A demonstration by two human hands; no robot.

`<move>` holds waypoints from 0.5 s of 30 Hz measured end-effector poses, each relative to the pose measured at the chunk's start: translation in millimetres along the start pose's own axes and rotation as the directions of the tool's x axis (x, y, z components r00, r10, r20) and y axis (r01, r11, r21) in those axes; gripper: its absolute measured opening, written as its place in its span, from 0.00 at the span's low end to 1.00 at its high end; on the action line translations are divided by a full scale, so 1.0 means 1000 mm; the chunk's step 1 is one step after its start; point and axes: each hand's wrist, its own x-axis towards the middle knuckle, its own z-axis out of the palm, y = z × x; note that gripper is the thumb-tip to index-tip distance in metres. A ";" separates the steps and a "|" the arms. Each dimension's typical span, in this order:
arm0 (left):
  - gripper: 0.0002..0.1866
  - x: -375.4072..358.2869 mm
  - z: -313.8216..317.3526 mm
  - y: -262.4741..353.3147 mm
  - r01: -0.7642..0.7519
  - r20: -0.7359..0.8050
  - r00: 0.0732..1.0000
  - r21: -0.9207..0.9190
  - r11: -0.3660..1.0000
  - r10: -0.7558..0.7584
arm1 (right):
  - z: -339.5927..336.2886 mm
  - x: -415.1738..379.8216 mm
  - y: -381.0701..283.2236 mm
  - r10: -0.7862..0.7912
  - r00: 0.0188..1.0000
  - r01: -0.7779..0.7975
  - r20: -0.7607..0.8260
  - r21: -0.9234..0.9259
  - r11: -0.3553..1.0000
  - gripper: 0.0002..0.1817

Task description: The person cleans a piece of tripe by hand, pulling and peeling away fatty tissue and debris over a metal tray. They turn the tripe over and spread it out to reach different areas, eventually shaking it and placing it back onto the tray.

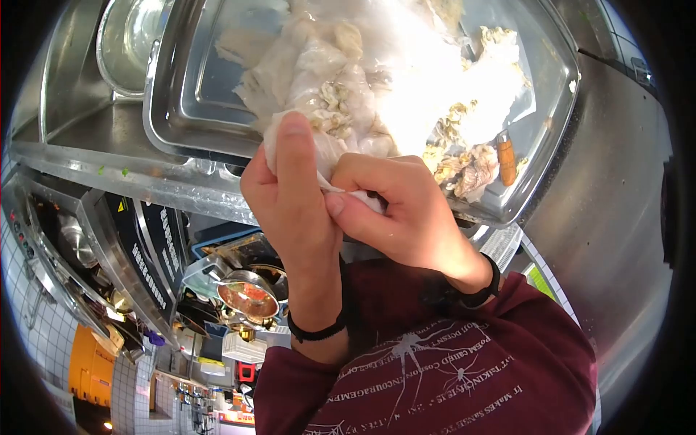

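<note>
At far left, a round bowl (132,47) with a shiny rim is cut off at the top. The pan (248,297) below holds reddish contents, too small to identify. The steel tray (165,138) has rounded corners and carries the tissue (337,76): wet, white, slack, with yellowish frills; glare hides its middle. The left hand (290,170) grips a bunched fold, fingers partly concealed. The right hand (391,206), curled shut, pinches a thin stretched edge. Right of it lies a wooden handle (507,161). The steel counter (616,145) is dull, lightly marked.
</note>
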 end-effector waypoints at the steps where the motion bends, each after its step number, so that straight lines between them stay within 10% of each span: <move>1: 0.15 0.000 0.001 0.000 -0.041 -0.009 0.999 0.053 0.998 0.042 | 0.000 0.001 0.001 -0.002 1.000 0.001 0.012 0.049 0.999 0.05; 12: 0.17 0.006 0.005 -0.015 0.015 -0.004 1.000 -0.106 0.994 -0.016 | 0.019 -0.007 0.017 -0.025 0.964 0.101 -0.266 0.275 0.956 0.05; 15: 0.15 0.005 0.007 -0.018 0.016 -0.060 0.998 -0.166 0.986 -0.026 | 0.022 -0.007 0.020 0.176 0.969 -0.011 -0.172 0.685 0.728 0.07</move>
